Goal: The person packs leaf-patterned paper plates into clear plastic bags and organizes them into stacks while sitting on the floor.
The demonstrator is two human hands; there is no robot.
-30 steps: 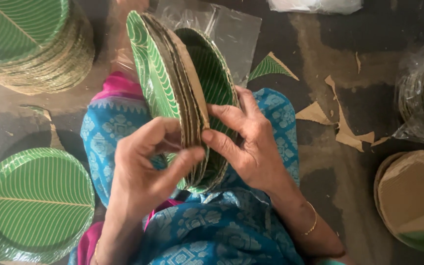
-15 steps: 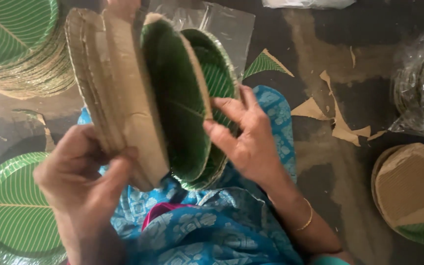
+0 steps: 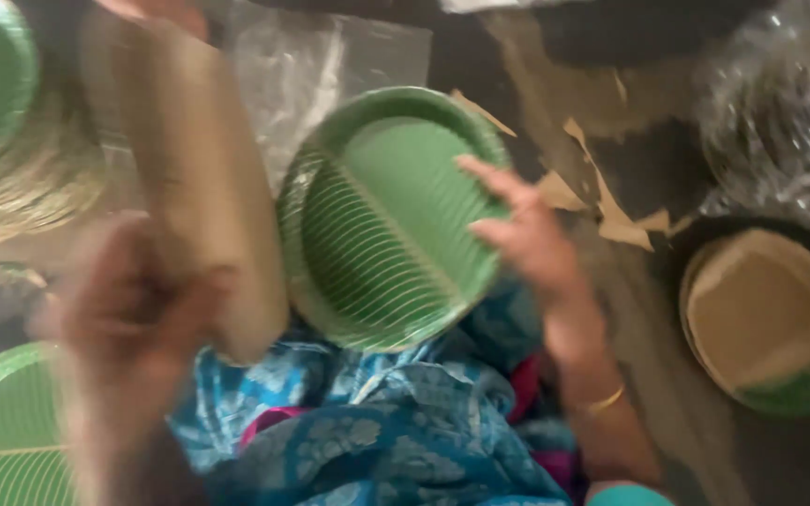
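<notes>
Plates are now splitting into two lots: your left hand point(image 3: 133, 309), blurred with motion, is gripping a stack of brown-backed plates point(image 3: 203, 197) and carrying it off to the left, farther from the rest than half a second ago. That is leaving the green leaf-print plates point(image 3: 386, 220) exposed face-up, tilted on your blue-clad lap point(image 3: 377, 440). Your right hand point(image 3: 527, 234) is resting open, fingers spread against the green plates' right rim, steadying rather than clasping them. Judging by this, the separated stack is heading toward the piles on the left. Outward, another green plate point(image 3: 2, 440) is lying near left on the floor, a tall pile point(image 3: 11, 159) far left, and a brown pile point(image 3: 766, 319) at right.
</notes>
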